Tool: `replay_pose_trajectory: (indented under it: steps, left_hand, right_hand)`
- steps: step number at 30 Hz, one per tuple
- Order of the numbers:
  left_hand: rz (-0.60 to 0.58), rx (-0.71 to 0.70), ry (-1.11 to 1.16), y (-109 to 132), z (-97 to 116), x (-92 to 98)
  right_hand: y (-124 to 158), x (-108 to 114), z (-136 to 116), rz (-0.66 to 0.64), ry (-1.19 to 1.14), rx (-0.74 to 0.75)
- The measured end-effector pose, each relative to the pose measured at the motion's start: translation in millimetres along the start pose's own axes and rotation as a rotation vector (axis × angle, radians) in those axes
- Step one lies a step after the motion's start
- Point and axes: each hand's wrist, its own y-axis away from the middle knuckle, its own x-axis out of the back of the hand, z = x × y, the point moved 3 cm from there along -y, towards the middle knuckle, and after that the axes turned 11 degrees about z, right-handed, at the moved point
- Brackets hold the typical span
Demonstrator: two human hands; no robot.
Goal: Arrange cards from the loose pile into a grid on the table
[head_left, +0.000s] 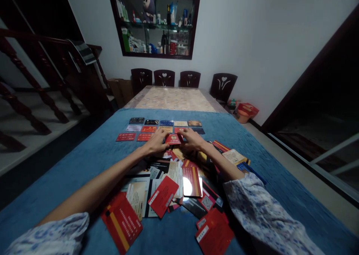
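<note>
Reaching out over the bench [84, 154], the left hand [155, 143] and right hand [193, 140] meet on one red card [173, 139]. Left fingers [164, 135] pinch its left edge and right fingers [183, 135] pinch its right edge, so both hands are grasping the card. It sits low, at or just above the blue cloth [252, 135]; can't tell if it touches. The card is at the right end of the nearest line of the laid-out cards [165, 126], just beside the two red ones already flat there. Three lines run side by side across the cloth, cards apart, face up. A loose card pile [168, 184] lies overlapped under and between both forearms, mostly red, some black and cream. Floral sleeves cover the upper arms. Beyond are a second table [174, 98], four dark chairs [164, 77], and a wall shelf [155, 23] with bottles and a plush toy.
</note>
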Motion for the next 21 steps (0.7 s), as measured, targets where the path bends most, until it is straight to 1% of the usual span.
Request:
replay_pose_trajectory:
  steps: [3,8,15,21]
  left_hand:
    - [-0.052,0.011,-0.071,-12.1,9.4,-2.6]
    - [-0.077,0.013,-0.128,-34.1,19.2,-8.8]
    - [-0.118,0.018,-0.169,-62.2,15.3,-26.6]
    - [-0.139,0.052,-0.154,-79.4,9.0,-39.7]
  right_hand:
    - [-7.0,5.7,11.0,-0.033,0.035,0.026]
    - [-18.7,8.9,30.8,-0.056,0.077,0.071]
    - [-37.0,-2.2,51.4,-0.043,0.173,0.089]
    - [-48.4,-6.7,63.4,-0.078,0.189,0.077]
